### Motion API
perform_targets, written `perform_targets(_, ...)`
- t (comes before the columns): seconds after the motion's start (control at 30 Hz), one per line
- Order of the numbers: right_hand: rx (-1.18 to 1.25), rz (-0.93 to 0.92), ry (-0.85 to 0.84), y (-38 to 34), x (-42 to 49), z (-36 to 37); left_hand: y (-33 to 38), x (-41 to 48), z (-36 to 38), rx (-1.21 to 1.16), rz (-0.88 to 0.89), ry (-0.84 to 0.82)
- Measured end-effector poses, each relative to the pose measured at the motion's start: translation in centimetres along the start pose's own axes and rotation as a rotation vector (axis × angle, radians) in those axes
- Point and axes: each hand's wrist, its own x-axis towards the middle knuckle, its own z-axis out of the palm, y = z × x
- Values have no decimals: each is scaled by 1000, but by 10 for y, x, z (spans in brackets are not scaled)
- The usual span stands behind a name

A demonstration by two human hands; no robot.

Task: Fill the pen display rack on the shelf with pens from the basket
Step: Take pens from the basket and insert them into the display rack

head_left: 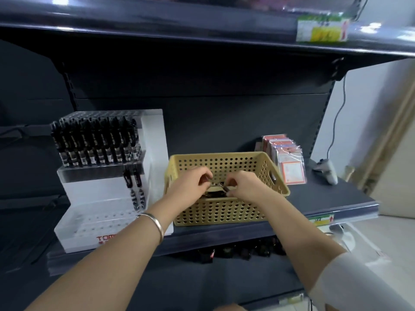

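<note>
Head view: both your hands meet inside the tan basket (224, 156), centre of the frame, on the dark shelf (325, 198); your left hand (193, 184) has its fingers curled, pinching at the loose pens (215, 194) lying in the basket; your right hand (245, 187) pinches the same dark bundle with bent fingers, just beside the left. The white pen display rack (94, 191) stands touching the basket's left side; its top tier holds a full row of black pens (96, 142), the tier below 2 pens (135, 189) at its right end. A silver bracelet (155, 223) circles your left wrist; card packs (285, 156) stand right of the basket.
</note>
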Motion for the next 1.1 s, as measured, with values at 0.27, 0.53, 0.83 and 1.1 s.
perform_targets(0.27, 0, -156, -137, 22, -10, 0, 4, 12, 20, 96, -35, -107)
perform_targets(0.53, 60, -31, -72, 26, 6, 3, 1, 5, 31, 210, -16, -141)
perform_targets(0.83, -62, 85, -82, 28, 17, 20, -7, -6, 43, 281, -36, -204)
perform_targets(1.1, -248, 136, -278, 37, 9, 15, -6, -3, 45, 166, -70, -188)
